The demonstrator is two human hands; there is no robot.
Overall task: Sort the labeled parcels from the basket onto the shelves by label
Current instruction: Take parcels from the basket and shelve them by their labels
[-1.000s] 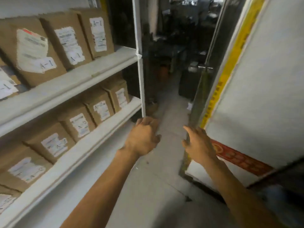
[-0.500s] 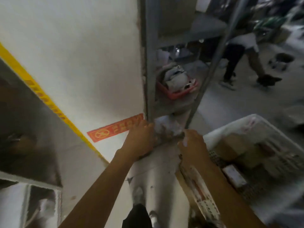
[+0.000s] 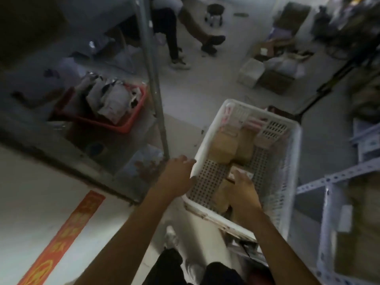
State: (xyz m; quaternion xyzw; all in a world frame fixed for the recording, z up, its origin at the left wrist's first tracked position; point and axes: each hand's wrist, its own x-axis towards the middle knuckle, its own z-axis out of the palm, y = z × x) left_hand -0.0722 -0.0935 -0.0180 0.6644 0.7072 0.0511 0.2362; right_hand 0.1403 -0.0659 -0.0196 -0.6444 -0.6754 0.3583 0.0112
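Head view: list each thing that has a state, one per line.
white basket: partly filled, perforated floor showing.
brown parcels: lying inside the basket.
right hand: down in the basket, on a parcel; grip unclear.
left hand: open, at the basket's rim.
red bin: full of bags.

A dim storeroom with a pale grey concrete floor (image 3: 205, 83). A grey metal rack (image 3: 153, 83) at left carries a red crate (image 3: 115, 125) of white bags. An orange floor sticker (image 3: 61, 239) lies lower left. Cardboard boxes (image 3: 273, 79) clutter the far floor near a round stool (image 3: 214, 11). A pale perforated-angle shelf (image 3: 329, 212) stands right.
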